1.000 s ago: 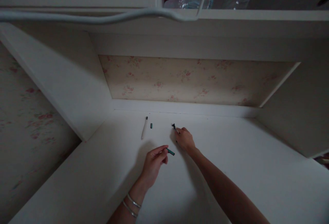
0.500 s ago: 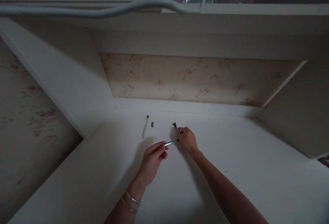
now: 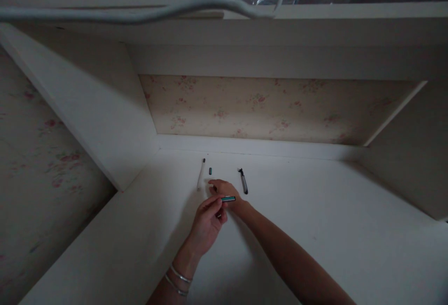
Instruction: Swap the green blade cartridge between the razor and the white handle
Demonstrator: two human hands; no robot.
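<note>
white tabletop (image 3: 315,230) beneath a slim, dark-edged green strip (image 3: 229,198)

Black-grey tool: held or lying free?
Lying free: the black-grey tool rests on the white tabletop, apart from left hand and right hand.

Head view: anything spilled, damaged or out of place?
No spill or damage shows on the white surface; the dark handle lies flat. Only oddity: a pale cable crossing the upper shelf in a wavy, untidy line.

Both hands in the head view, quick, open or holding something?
Left hand: closed, holding a narrow green-and-black strip.
Right hand: partly open, nothing visible in it, near the smaller green piece.
</note>
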